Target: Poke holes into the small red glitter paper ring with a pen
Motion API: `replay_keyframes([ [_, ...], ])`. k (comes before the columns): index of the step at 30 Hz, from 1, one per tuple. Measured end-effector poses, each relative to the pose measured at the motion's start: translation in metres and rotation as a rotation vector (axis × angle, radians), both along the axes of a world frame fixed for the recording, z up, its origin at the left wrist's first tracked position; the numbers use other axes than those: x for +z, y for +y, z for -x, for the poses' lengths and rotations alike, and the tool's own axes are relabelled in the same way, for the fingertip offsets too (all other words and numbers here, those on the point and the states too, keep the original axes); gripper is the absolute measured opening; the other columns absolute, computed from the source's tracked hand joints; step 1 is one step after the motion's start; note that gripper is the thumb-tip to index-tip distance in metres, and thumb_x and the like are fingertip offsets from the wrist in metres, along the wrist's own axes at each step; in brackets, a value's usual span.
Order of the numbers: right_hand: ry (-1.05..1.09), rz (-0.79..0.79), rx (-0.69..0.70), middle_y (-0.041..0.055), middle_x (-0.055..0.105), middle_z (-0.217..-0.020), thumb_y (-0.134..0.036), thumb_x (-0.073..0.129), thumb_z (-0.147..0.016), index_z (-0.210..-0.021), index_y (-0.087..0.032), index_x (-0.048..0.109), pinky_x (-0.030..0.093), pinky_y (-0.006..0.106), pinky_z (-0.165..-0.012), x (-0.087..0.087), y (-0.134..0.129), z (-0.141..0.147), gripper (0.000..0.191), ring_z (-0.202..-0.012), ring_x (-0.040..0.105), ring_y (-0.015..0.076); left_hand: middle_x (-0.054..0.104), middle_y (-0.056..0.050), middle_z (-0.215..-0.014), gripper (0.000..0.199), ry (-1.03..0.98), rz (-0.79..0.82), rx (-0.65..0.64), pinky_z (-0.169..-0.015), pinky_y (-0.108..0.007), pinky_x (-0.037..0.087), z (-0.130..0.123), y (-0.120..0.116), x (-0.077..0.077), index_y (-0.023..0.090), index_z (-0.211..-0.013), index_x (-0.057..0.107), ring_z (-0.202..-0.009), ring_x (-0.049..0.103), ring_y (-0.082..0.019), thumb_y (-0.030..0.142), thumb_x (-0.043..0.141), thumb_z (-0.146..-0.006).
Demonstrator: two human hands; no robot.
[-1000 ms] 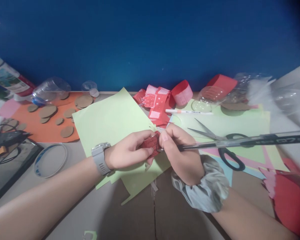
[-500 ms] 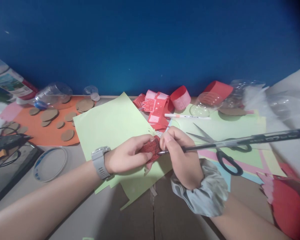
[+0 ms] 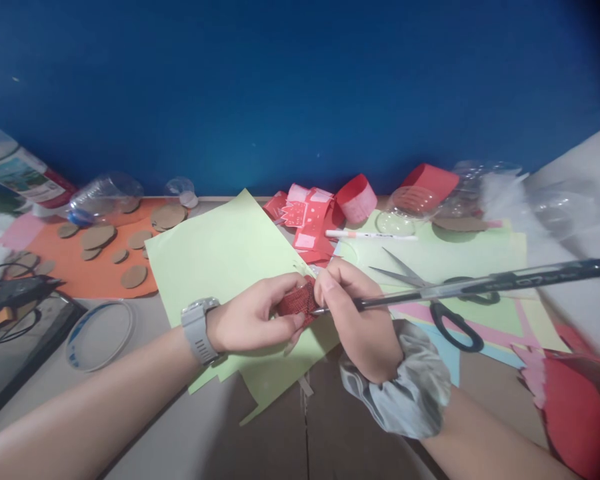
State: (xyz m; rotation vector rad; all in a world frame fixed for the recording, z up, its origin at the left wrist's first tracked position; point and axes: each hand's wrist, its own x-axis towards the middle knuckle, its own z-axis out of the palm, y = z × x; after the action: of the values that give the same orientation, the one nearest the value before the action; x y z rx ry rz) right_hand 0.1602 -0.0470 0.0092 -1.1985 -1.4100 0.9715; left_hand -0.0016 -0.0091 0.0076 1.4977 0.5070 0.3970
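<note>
The left hand (image 3: 247,323) pinches a small red piece (image 3: 296,303) just above the near edge of the green paper (image 3: 220,257). The right hand (image 3: 360,320) grips a long pen (image 3: 460,287), its tip touching the red piece. Scissors (image 3: 445,303) lie close on the right. The desk (image 3: 180,427) in front is bare.

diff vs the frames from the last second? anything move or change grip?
Barely. The right hand keeps the pen, its tip at the red textured piece; the pen's far end tilted slightly up and down again. The left hand still pinches the red piece over the green paper. Nothing taken or let go. Scissors, white marker and cardboard discs lie as before; small shifts look like camera motion.
</note>
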Motion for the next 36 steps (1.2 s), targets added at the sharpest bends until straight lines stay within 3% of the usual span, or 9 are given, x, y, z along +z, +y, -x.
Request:
replay_keyframes([
  [19,-0.16,-0.064,0.042,-0.006,0.03,-0.056,-0.019,0.044,-0.089,-0.063,-0.02,0.034,0.027,0.021,-0.048,-0.0025,-0.0035,-0.0019,0.028,-0.052,0.031,0.0076,0.054,-0.001,-0.067,0.005,-0.021,0.01,-0.006,-0.058,-0.025,0.043,0.002,0.0005,-0.0021,0.015,-0.093,0.045,-0.06,0.051,-0.012,0.017,0.045,-0.088],
  [36,-0.136,-0.056,0.051,-0.0066,0.03,-0.055,-0.02,0.044,-0.089,-0.062,-0.02,0.035,0.026,0.021,-0.046,-0.001,-0.0028,-0.0012,0.029,-0.05,0.029,0.0069,0.054,0.0,-0.066,0.007,-0.048,0.031,-0.008,-0.058,-0.025,0.044,0.0004,0.001,-0.0007,0.015,-0.093,0.045,-0.059,0.051,-0.012,0.014,0.045,-0.086],
])
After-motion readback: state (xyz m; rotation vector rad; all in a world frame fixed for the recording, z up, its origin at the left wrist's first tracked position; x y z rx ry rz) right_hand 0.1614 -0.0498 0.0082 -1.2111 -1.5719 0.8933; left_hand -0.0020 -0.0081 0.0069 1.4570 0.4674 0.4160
